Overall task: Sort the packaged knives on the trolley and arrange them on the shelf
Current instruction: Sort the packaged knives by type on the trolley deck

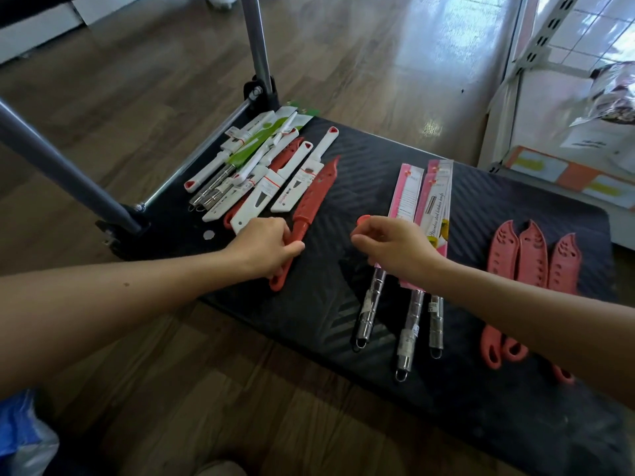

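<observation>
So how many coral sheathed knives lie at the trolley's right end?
3, side by side: left knife, middle knife, right knife; the right forearm crosses them. None looks hidden.

Trolley deck (343, 173): carrying four knife groups.
Mixed pile (254, 170): lying at the far left.
Lone sheathed knife (314, 197): lying just right of it.
Carded knives (422, 201): lying side by side at centre.
Sheathed trio (532, 255): lying rightmost.
Shelf (567, 180): standing beyond the right end.
</observation>
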A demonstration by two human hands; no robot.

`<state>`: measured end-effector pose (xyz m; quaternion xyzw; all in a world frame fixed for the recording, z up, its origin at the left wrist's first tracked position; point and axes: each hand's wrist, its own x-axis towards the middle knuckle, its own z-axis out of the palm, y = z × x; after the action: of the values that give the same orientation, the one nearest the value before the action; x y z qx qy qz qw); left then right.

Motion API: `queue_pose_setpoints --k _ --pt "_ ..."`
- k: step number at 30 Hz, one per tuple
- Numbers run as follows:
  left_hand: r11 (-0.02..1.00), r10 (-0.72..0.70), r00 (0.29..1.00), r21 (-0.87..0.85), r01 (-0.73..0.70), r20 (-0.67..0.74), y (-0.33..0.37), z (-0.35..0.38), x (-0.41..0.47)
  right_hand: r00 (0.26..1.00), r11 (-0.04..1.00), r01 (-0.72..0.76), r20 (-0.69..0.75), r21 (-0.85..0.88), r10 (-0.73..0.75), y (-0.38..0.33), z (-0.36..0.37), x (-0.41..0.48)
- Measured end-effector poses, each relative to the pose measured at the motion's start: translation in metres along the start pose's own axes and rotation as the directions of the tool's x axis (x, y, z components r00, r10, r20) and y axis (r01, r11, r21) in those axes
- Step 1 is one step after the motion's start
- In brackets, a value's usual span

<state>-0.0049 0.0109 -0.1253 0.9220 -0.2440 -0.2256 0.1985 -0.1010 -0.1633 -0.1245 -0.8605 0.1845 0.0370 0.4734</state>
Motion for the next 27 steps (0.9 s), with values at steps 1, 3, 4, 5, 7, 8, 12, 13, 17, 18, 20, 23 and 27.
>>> queue_pose_setpoints --k 1,3,4,5,7,8,12,13,17,18,20,23,27 --pt "0.999 0.033 0.999 -0.02 -0.034 -0.019 0.004 0.002 -0.002 1.0 1.0 -0.005 0.007 -0.008 0.005 0.0 -0.001 -0.001" --pt "0.994 0.081 0.995 -0.074 -0.086 -0.057 0.011 0.004 -0.004 1.0 1.0 -0.012 0.013 -0.006 0.013 -0.002 -0.003 -0.004" --pt "0.989 0.095 0.993 -0.106 -0.103 -0.073 0.014 0.005 -0.003 1.0 1.0 -0.022 0.012 0.007 0.022 -0.003 -0.004 -0.005" --pt "0.984 0.105 0.991 -0.137 -0.116 -0.085 0.018 0.006 -0.004 0.999 0.999 -0.039 0.009 0.034 0.039 -0.004 -0.004 -0.006" --pt "0.971 0.128 0.987 -0.19 -0.144 -0.095 0.026 0.009 -0.006 0.996 0.988 -0.09 -0.003 0.126 0.091 -0.005 -0.005 -0.006" --pt "0.964 0.143 0.985 -0.213 -0.161 -0.095 0.03 0.012 -0.008 0.993 0.979 -0.114 -0.007 0.166 0.117 -0.005 -0.006 -0.006" --pt "0.933 0.179 0.982 -0.304 -0.191 -0.068 0.048 0.023 -0.014 0.99 0.963 -0.134 -0.006 0.233 0.139 -0.003 -0.008 -0.009" --pt "0.927 0.179 0.982 -0.324 -0.189 -0.062 0.053 0.026 -0.014 0.99 0.962 -0.124 -0.033 0.243 0.136 -0.002 -0.008 -0.009" --pt "0.915 0.178 0.983 -0.36 -0.184 -0.051 0.069 0.031 -0.013 0.981 0.96 -0.114 -0.122 0.254 0.148 0.004 -0.012 -0.01" --pt "0.916 0.186 0.981 -0.353 -0.191 -0.047 0.072 0.032 -0.013 0.98 0.958 -0.113 -0.13 0.262 0.151 0.006 -0.014 -0.01" --pt "0.921 0.206 0.977 -0.33 -0.209 -0.046 0.076 0.031 -0.011 0.977 0.955 -0.11 -0.146 0.276 0.154 0.01 -0.018 -0.012" --pt "0.929 0.241 0.97 -0.285 -0.238 -0.025 0.086 0.032 -0.006 0.973 0.95 -0.107 -0.167 0.292 0.16 0.019 -0.026 -0.017" --pt "0.932 0.297 0.955 -0.218 -0.291 -0.002 0.105 0.04 -0.001 0.965 0.948 -0.126 -0.184 0.293 0.185 0.032 -0.041 -0.03"
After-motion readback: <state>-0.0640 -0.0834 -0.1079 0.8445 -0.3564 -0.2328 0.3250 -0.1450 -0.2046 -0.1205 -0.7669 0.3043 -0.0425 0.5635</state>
